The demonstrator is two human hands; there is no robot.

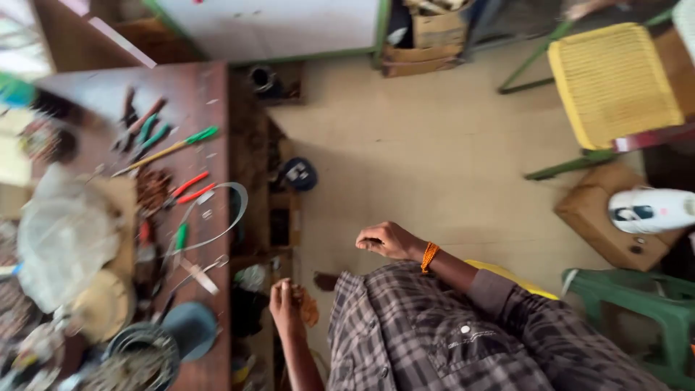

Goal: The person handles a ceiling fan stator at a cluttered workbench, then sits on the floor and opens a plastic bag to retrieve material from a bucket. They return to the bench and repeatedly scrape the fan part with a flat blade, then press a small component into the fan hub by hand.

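1. Head view: a small brownish clump is pinched in the left hand, low beside the workbench.
2. The right hand is curled shut over the floor; what's inside can't be told.
3. Looks like sorting is underway; next move probably needs the clump brought over the bench.
4. A round bowl is seen at the bench's near corner, stuffed with wiry scrap; pliers lie farther back.

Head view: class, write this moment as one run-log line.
left hand: holds small brown bundle | right hand: loosely closed, nothing seen in it | workbench: pliers, screwdriver
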